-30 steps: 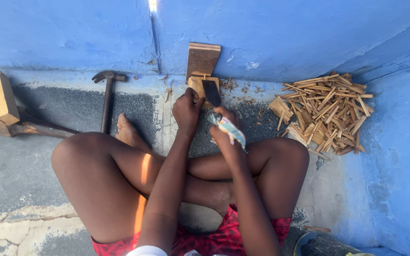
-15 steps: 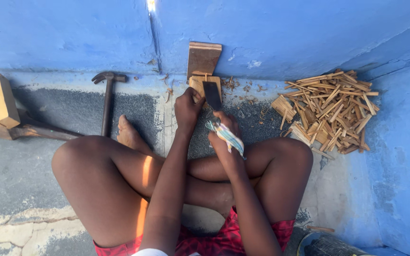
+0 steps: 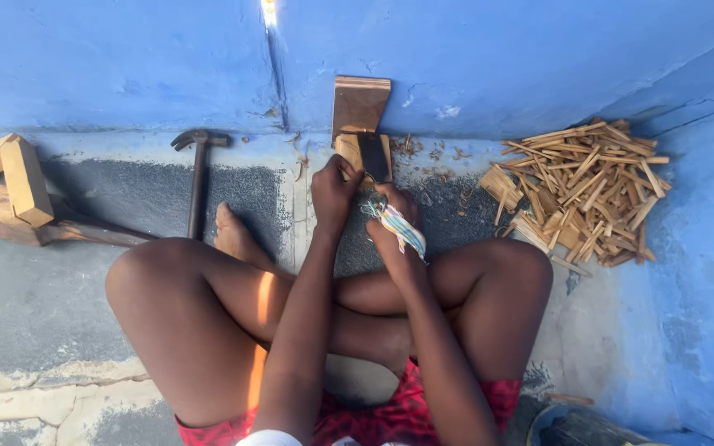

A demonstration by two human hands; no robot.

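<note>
We observe a person seated cross-legged on a grey concrete floor (image 3: 59, 306), facing a blue wall (image 3: 126, 66), with both bare arms stretched forward between the knees.

The left hand (image 3: 334, 188) is closed over the near edge of a small wooden block (image 3: 349, 149) that lies flat on the floor just below the wall. A dark flat blade (image 3: 373, 157) rests on top of this block, its edge set into the wood. The right hand (image 3: 394, 211) is closed around the handle end of that blade; a striped cloth wrapping (image 3: 398, 227) covers the grip, so we cannot tell the exact finger positions. The two hands sit just beside each other, nearly touching.

A second, browner board (image 3: 361, 103) leans upright against the wall, directly behind the block and in contact with it. Small chips of wood (image 3: 427, 153) lie scattered around the block.

To the right, well apart from the hands, a loose pile of split wood sticks (image 3: 584, 190) lies in the corner where the walls meet. To the left, a claw hammer (image 3: 198, 177) lies on the floor with its head towards the wall, near the person's bare foot (image 3: 233, 235). Further left, pale wood offcuts (image 3: 18, 177) rest on a darker plank (image 3: 10, 219)
</note>
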